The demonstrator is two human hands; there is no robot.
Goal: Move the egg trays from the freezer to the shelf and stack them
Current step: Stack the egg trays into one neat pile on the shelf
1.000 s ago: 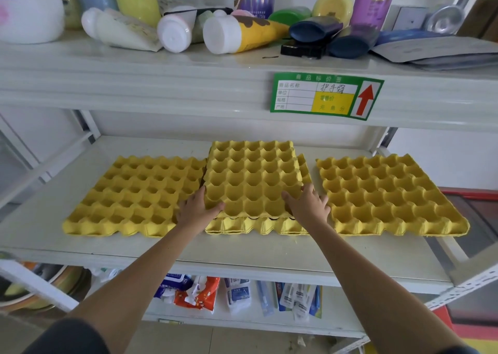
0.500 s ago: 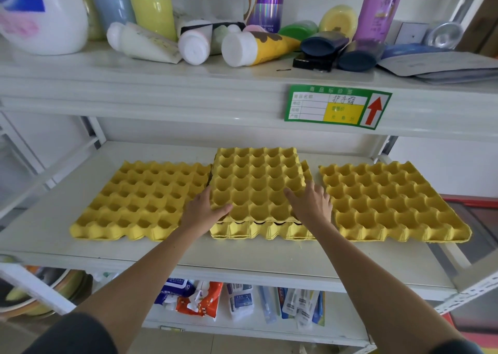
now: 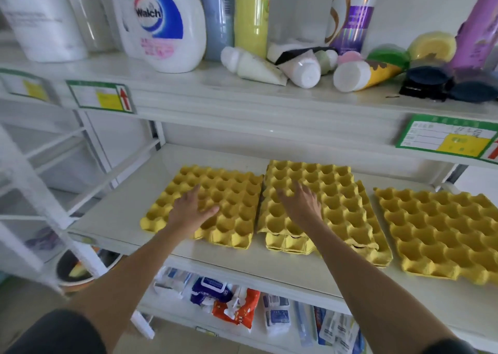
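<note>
Yellow egg trays lie on the white middle shelf [image 3: 129,219]. A single tray sits on the left [image 3: 231,192], a stack of trays in the middle [image 3: 339,200] with its top tray skewed, and another tray on the right [image 3: 442,227]. My left hand [image 3: 190,210] is over the left tray, fingers spread, holding nothing. My right hand [image 3: 300,202] rests flat on the left part of the middle stack's top tray, fingers apart.
The upper shelf carries a white Walch detergent bottle [image 3: 161,22], tall bottles and several lying tubes [image 3: 358,76]. Green price tags [image 3: 101,96] hang on its front edge. Packets [image 3: 231,299] lie on the lower shelf. A bowl [image 3: 78,270] sits low left.
Both hands let go of the middle stack's edges and shifted left: my left hand now sits over the left tray, my right on the stack's left side. The camera view swung left.
</note>
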